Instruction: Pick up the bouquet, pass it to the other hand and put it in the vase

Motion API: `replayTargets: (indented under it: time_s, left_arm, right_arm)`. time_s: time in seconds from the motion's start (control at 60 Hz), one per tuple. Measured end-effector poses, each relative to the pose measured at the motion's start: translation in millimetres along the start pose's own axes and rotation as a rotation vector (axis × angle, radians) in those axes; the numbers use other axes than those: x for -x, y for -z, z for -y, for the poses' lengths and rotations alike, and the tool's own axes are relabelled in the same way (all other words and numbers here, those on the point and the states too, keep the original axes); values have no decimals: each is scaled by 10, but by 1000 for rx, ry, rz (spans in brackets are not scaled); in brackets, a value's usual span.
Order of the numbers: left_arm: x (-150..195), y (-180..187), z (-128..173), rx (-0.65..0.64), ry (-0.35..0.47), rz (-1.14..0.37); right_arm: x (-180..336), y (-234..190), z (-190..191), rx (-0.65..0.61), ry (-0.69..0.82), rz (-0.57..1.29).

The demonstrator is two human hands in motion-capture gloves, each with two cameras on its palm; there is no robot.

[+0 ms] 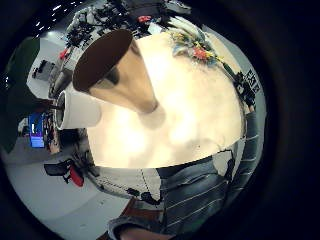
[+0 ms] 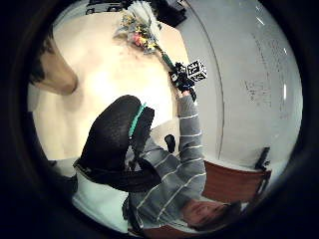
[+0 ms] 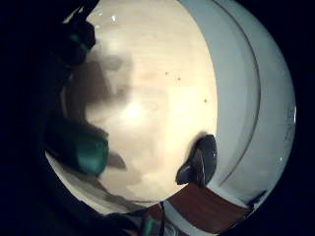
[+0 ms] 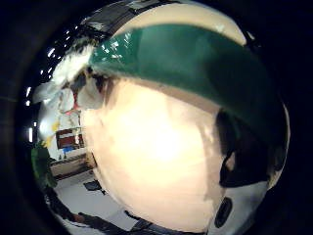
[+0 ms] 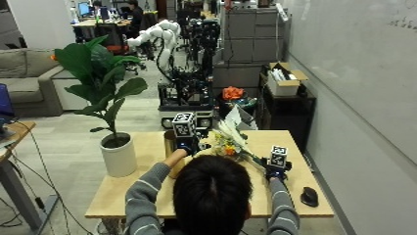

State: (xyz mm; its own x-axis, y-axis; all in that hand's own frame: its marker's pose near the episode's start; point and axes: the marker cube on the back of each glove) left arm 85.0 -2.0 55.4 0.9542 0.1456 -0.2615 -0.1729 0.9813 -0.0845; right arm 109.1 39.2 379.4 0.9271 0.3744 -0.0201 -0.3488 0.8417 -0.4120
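1. One bouquet (image 5: 231, 139), pale wrapped blooms with yellow and orange flowers, lifted at a slant above the counter (image 5: 130, 196), stems down toward the right hand (image 5: 276, 169).
2. Green stem bundle (image 4: 195, 58) crossing close over the right palm and fingers apparently curled round it; judged gripped low on the stems so the blooms stayed free for a handover.
3. Left hand (image 5: 186, 144) raised near the vase, just beside the flower heads; fingers hidden from above, and only one dark gloved digit shown in its own palm view, so whether spread or closed could not be told. Probably placed there to receive the stems.
4. One tan vase (image 1: 117, 70), wide dark mouth, narrowing toward its base, upright on the counter and holding nothing as yet; transfer and insertion judged not yet done.
5. Also on the counter: one white pot (image 5: 119, 156) with a large-leafed plant (image 5: 101, 73) at the left, one dark mouse (image 5: 309, 197) near the right edge.
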Motion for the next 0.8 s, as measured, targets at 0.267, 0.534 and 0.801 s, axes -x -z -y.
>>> replayTargets:
  time_s: [0.267, 0.534, 0.801]
  left_arm:
    - [105, 124, 82, -28, 3, -7]
    - [168, 546, 174, -44, 31, -88]
    - [67, 1019, 407, -120, 43, -360]
  right_arm:
    - [-115, 467, 75, -325, -255, -218]
    - [-110, 1154, 93, -535, -356, 65]
    - [566, 2157, -281, -596, -200, 560]
